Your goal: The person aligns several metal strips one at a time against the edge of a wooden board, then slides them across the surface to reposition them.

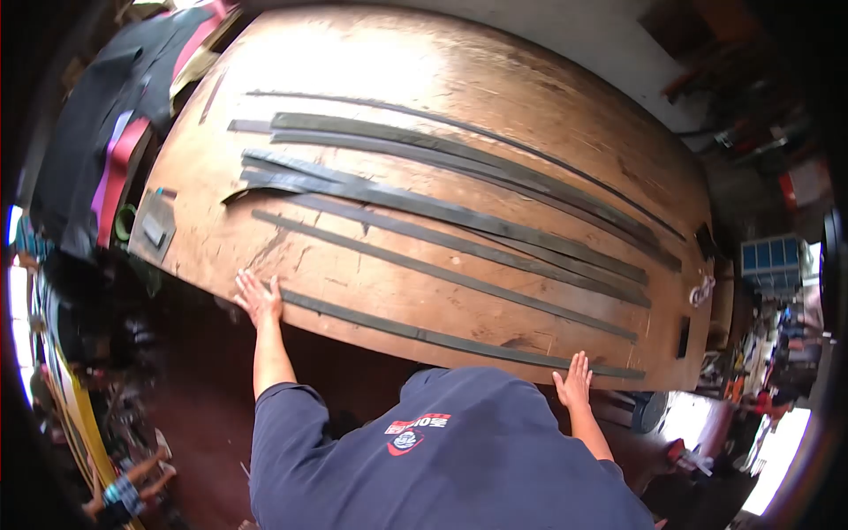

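My left hand (258,299) lies on the near edge of a large wooden table (199,256), its fingers stretched out and spread, right by the left end of a long dark strip (424,336). Farther right, my right hand (574,382) is at the same edge with its fingers extended, close to that strip's right part. Neither hand grips anything. Beyond the near strip lies another dark strip (442,276). A group of overlapping flat strips (442,208) crosses the middle of the table. Behind it are more wide strips (459,159) and one thin strip (530,157).
Dark sheets (88,150) and a pink-red piece (128,168) are piled left of the table. A small flat plate (155,228) sits at its left corner. On the right are a black piece (684,337) and blue drawers (770,258). A person (128,490) appears at lower left.
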`<action>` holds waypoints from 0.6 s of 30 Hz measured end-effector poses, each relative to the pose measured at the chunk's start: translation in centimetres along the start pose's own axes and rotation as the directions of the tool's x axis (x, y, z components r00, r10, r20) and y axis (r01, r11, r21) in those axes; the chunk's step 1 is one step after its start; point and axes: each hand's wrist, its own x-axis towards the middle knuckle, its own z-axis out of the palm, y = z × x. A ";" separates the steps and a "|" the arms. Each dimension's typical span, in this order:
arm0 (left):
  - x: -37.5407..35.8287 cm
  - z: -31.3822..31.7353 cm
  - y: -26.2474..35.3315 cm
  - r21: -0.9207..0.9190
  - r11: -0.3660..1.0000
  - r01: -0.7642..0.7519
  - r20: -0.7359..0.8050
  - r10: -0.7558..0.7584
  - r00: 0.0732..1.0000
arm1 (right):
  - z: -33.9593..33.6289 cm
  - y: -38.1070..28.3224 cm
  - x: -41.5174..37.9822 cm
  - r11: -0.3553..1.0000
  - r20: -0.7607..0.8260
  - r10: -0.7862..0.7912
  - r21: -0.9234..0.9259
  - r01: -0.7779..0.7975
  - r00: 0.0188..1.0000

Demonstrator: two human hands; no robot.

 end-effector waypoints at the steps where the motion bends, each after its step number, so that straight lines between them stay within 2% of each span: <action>1: 0.3 0.5 -0.2 0.020 1.000 0.002 0.011 -0.002 1.000 | 0.0 -0.1 -0.1 1.000 -0.023 -0.004 0.016 0.004 1.000; 2: 0.4 0.4 -0.1 0.072 0.997 0.012 0.032 -0.014 0.999 | 0.2 -0.5 -0.3 0.999 -0.030 0.028 0.041 -0.027 0.999; 4: -0.9 -1.2 1.5 0.121 0.992 0.036 0.015 -0.039 0.999 | 0.8 -1.5 -0.4 0.995 -0.152 -0.090 0.023 0.094 0.984; 6: -4.5 -2.3 5.1 0.013 0.989 -0.148 -0.029 0.149 0.988 | 1.3 -3.4 -0.4 0.969 -0.188 -0.244 -0.007 0.247 0.951; 7: -7.0 0.2 6.8 0.012 0.933 -0.360 -0.203 0.355 0.913 | 1.2 -4.7 -0.5 0.942 -0.186 -0.330 0.005 0.337 0.925; 8: -9.7 2.4 9.3 0.045 0.832 -0.553 -0.369 0.528 0.765 | 1.1 -5.9 -0.6 0.906 -0.189 -0.412 0.015 0.423 0.891; 9: -14.5 -1.2 12.6 -0.273 0.771 -0.576 -0.003 0.598 0.802 | 2.3 -6.5 0.0 0.865 -0.197 -0.491 0.004 0.502 0.848; 10: -18.6 -0.9 14.9 -0.327 0.648 -0.688 -0.015 0.725 0.689 | 3.5 -6.8 0.7 0.814 -0.202 -0.571 -0.010 0.581 0.796; 12: -25.5 -1.0 18.2 -0.287 0.431 -0.855 0.000 0.893 0.450 | 3.6 -7.1 1.0 0.810 -0.206 -0.576 -0.017 0.586 0.791; 14: -29.5 -1.1 19.4 -0.202 0.437 -0.877 0.031 0.898 0.440 | 3.2 -5.6 1.2 0.796 -0.207 -0.598 -0.035 0.605 0.774; 16: -29.4 -0.6 19.4 -0.171 0.449 -0.877 0.038 0.892 0.450 | 2.6 -3.5 1.1 0.856 -0.192 -0.513 -0.045 0.515 0.837; 18: -29.7 -1.1 19.6 -0.153 0.472 -0.868 0.091 0.882 0.463 | 2.9 0.5 1.2 0.865 -0.204 -0.497 -0.043 0.499 0.844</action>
